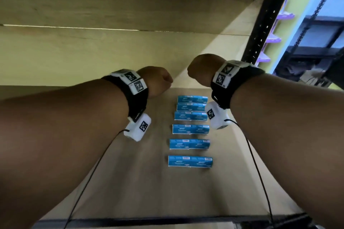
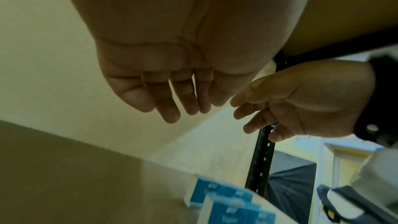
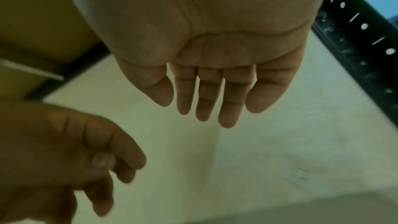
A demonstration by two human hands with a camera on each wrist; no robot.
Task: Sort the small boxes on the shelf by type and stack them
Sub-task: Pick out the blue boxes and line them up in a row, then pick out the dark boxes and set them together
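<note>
both hands are raised inside the shelf bay, above the far end of a row of blue boxes. the left hand (image 1: 155,82) hangs with its fingers (image 2: 170,108) loosely extended and slightly spread, holding nothing. the right hand (image 1: 202,69) is beside it, apart from it, with fingers (image 3: 202,101) nearly straight and close together, and it too holds nothing. in the head view only the backs of the hands and the wrists show; the wrist views show the bare palms.

the boxes lie flat on the shelf (image 1: 130,182), one behind another in a single column that runs away from the front edge. the nearest box (image 1: 190,161) sits alone with a gap behind it, then the second box (image 1: 189,144), then the third box (image 1: 190,129), each separated from the next. the fourth box (image 1: 190,116) and the two behind it, the fifth box (image 1: 190,107) and the far box (image 1: 192,99), look close together, nearly touching. all look alike: blue with white print and a barcode label. none is stacked on another. the right wrist camera (image 1: 216,117) hangs over the right ends of the far boxes.

a black post (image 1: 268,15) with holes stands at the right of the bay.
</note>
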